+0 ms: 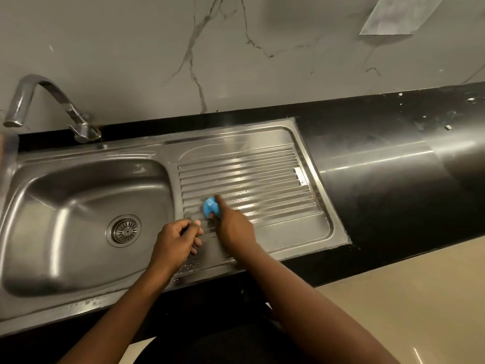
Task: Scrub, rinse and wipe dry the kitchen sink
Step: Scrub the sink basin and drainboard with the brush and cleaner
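A stainless steel sink has its bowl (65, 195) on the left, with a round drain (124, 230) in the bottom, and a ribbed drainboard (262, 174) on the right. My right hand (232, 225) holds a small blue scrubber (210, 207) down on the near left part of the drainboard, its index finger stretched over the top. My left hand (177, 239) hovers just left of it, over the ridge between bowl and drainboard, with fingers curled and nothing visible in them. Water droplets lie on the sink's front rim (194, 266).
A curved chrome tap (42, 101) stands at the back left, its spout over the bowl's far left. A black countertop (393, 179) runs to the right of the sink, with small white specks at the back. A grey marbled wall (236, 48) rises behind.
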